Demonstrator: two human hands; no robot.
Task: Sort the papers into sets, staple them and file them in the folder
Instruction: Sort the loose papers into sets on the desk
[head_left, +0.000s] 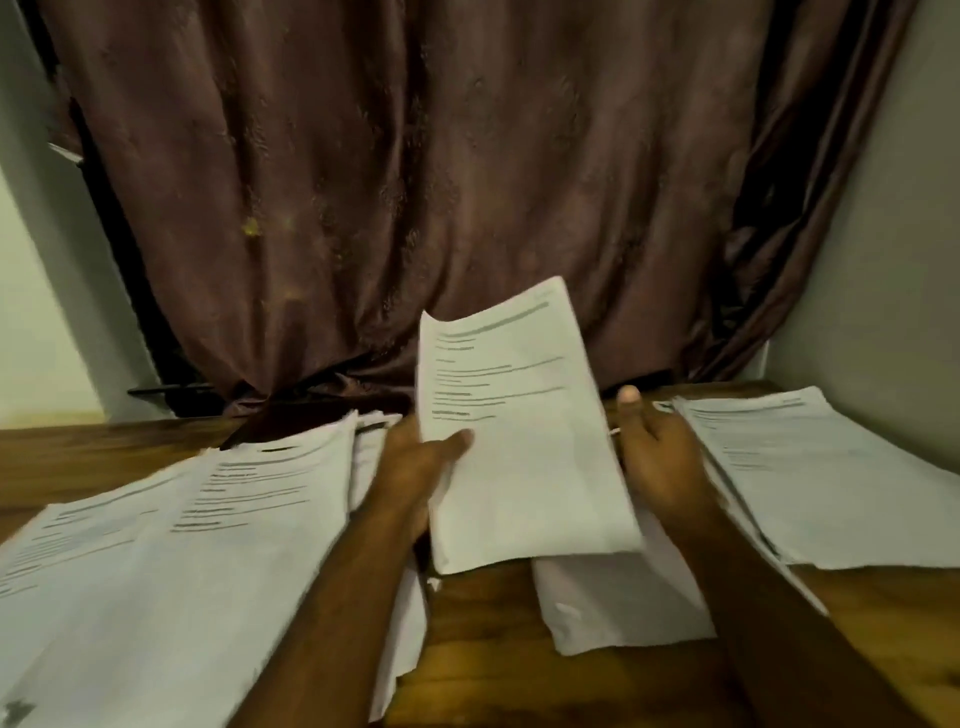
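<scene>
My left hand (415, 467) holds a printed sheet (519, 426) upright above the middle of the wooden table (488, 649), thumb pressed on its left edge. My right hand (654, 457) is just right of that sheet, fingers apart and thumb raised; whether it touches the sheet is unclear. Under the held sheet lies a blank-looking sheet (623, 608). A spread of printed papers (156, 545) covers the table's left side. Another pile of printed papers (831, 478) lies at the right. No stapler or folder is in view.
A dark brown curtain (415, 182) hangs behind the table, bunched at the table's back edge. Pale walls (893, 260) stand at both sides. Bare wood shows at the front centre and front right.
</scene>
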